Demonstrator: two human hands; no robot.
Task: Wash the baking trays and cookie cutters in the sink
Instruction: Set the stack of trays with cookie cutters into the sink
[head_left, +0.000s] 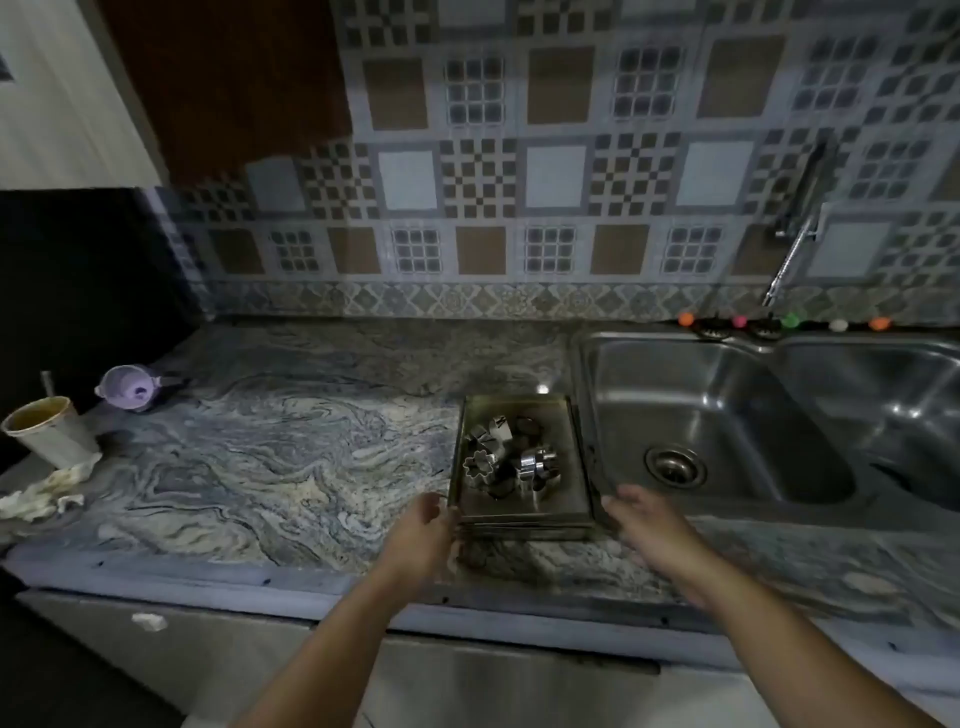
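While a paper cup (49, 431) and a purple jug (129, 387) stand far left on the marble tabletop (291, 441), the left hand (423, 530) touches the near left corner of the stacked baking trays (519, 512), fingers relaxed. Cookie cutters (511, 460) lie inside the top tray. At the near right corner the right hand (649, 525) is spread, holding nothing. Just right is the sink (727, 415).

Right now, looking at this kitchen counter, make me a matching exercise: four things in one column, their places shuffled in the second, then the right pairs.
Things:
1. cookie cutters
2. paper cup
3. purple cup
4. drain

Places:
A. lying on its side at the counter's back left
B. in the sink basin's floor
C. piled in the top baking tray
D. upright at the counter's far left edge

Pairs: 1-C, 2-D, 3-A, 4-B
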